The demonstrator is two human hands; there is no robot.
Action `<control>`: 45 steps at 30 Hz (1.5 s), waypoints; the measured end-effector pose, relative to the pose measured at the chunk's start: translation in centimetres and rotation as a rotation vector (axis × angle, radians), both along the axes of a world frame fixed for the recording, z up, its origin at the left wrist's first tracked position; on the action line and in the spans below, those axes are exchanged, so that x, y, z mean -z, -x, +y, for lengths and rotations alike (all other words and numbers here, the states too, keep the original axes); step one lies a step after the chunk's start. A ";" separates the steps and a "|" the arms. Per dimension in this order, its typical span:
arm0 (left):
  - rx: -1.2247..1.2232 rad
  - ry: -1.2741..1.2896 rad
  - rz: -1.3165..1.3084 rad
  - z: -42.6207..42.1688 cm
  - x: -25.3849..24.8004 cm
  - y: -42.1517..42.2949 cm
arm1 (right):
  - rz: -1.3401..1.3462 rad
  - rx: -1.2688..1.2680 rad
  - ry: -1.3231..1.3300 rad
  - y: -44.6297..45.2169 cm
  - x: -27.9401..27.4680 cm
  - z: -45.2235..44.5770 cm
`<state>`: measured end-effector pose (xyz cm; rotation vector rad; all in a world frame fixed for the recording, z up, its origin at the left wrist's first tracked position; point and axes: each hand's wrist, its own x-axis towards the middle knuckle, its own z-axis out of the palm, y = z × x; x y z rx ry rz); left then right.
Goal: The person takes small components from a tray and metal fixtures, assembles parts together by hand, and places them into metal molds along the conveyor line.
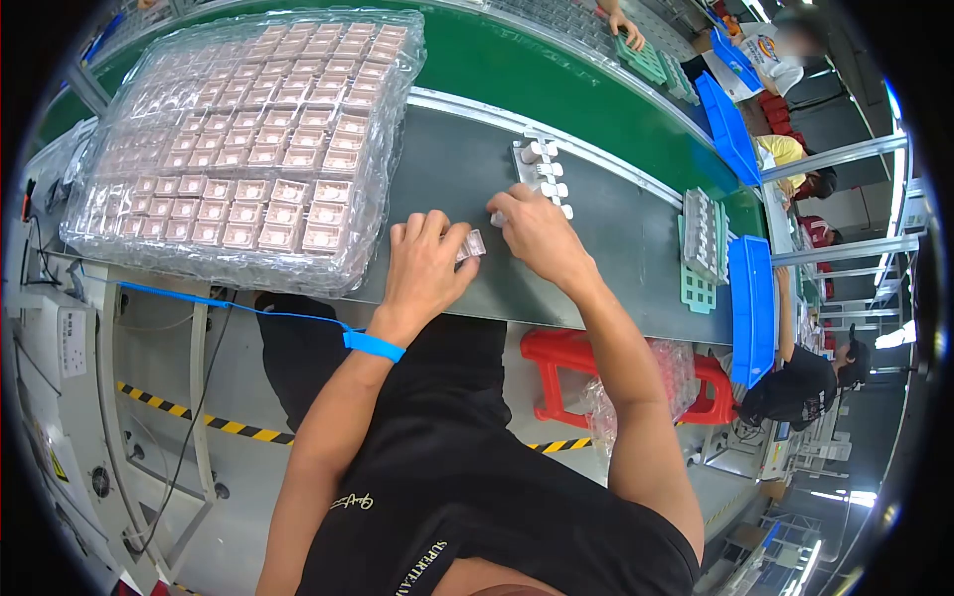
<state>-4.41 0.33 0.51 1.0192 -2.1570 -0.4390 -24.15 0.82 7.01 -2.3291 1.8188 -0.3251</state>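
My left hand (425,266) wears a blue wrist strap (373,345) and is closed, thumb and forefinger, on a small pinkish-white square part (470,245). To its right my right hand (540,233) reaches in with fingers pinched. A pale bit shows at those fingertips, too small to name. Just beyond the right hand lies a grey holder (519,162) carrying several white cylindrical pieces (549,170). At the left, a large clear plastic tray (383,214) holds rows of pinkish square parts (283,214) like the one in my left hand.
A clear tray (705,230) rests on a green perforated tray (698,290) at the right, beside a blue bin (752,313). Another blue bin (725,129) stands farther back. A co-worker's hand (624,28) touches green trays across the line. A red stool (556,377) sits below the bench.
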 end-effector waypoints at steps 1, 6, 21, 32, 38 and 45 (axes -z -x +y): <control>-0.027 0.009 -0.001 0.0 0.1 -0.1 | -0.001 -0.003 -0.006 -0.1 0.1 0.3; -0.035 -0.019 -0.009 0.2 0.1 -1.0 | -0.022 0.025 -0.055 -1.3 -0.6 1.5; 0.041 -0.091 0.118 1.3 -0.3 -3.3 | -0.117 -0.088 -0.129 -2.3 -1.1 2.6; 0.073 -0.055 0.059 1.5 -0.2 -3.4 | -0.018 -0.087 -0.114 -4.8 -1.4 2.4; 0.040 -0.026 0.075 1.6 0.3 -3.3 | 0.007 -0.105 -0.082 -4.8 -0.8 2.5; 0.020 -0.016 0.132 1.5 0.8 -3.3 | -0.027 -0.024 0.062 -4.3 -6.4 -1.7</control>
